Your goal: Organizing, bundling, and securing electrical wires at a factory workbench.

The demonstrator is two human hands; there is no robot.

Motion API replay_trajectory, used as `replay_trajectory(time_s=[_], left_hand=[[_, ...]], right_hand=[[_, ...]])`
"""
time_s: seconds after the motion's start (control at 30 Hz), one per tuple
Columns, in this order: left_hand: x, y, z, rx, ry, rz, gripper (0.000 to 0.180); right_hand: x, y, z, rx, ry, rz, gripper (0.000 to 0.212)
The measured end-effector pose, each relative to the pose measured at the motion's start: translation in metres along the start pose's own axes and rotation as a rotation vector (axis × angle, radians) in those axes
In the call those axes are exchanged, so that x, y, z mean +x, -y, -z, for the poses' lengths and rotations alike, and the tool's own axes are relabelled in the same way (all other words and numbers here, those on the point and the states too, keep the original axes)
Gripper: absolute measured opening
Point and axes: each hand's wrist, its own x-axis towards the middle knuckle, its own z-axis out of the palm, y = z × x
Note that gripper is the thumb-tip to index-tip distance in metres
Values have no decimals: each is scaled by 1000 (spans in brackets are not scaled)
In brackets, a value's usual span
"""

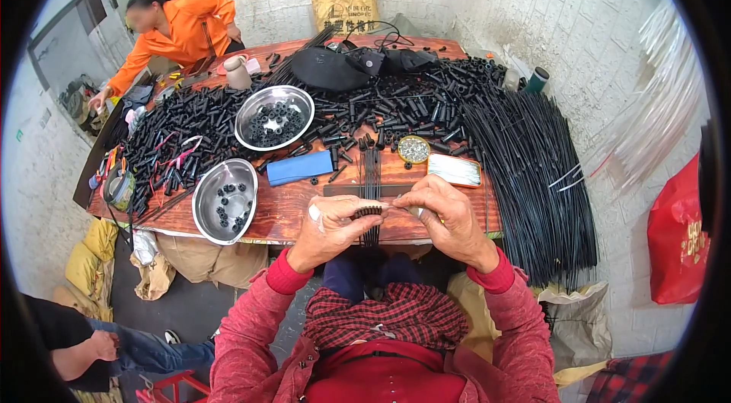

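Over the near edge of the table, my left hand [331, 228] is closed on a short row of small black ridged parts [368, 212], held between thumb and fingers. A white patch sits on the back of that hand. Close to the row's right end, my right hand [445, 216] pinches something too small to make out. Beneath both hands, a bundle of thin black rods [371, 171] lies across a dark flat bar [343, 190] and sticks out past the table edge. Just beyond are a round tin of small metal pieces [413, 148] and a white rectangular box [454, 170].
Two steel bowls, one nearer [204, 209] and one farther [245, 117], hold small black parts. A blue block [299, 167] lies beside them. Black tubes [411, 110] heap across the wooden table [285, 205]. Long black rods [533, 182] fill its right side. A person in orange [183, 26] leans at far left.
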Motion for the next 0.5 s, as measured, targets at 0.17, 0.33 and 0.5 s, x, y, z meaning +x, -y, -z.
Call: replay_trajectory(time_s=[0.17,0.33,0.5], left_hand=[[-1,2,0,44,-5,-12,20],[0,0,0,84,2,-28,21],[1,-1,-1,66,5,-66,22]], right_hand=[[1,8,-1,-68,-27,-1,36],[0,24,-1,-229,-61,30,33],[-3,3,-4,102,-6,-82,30]])
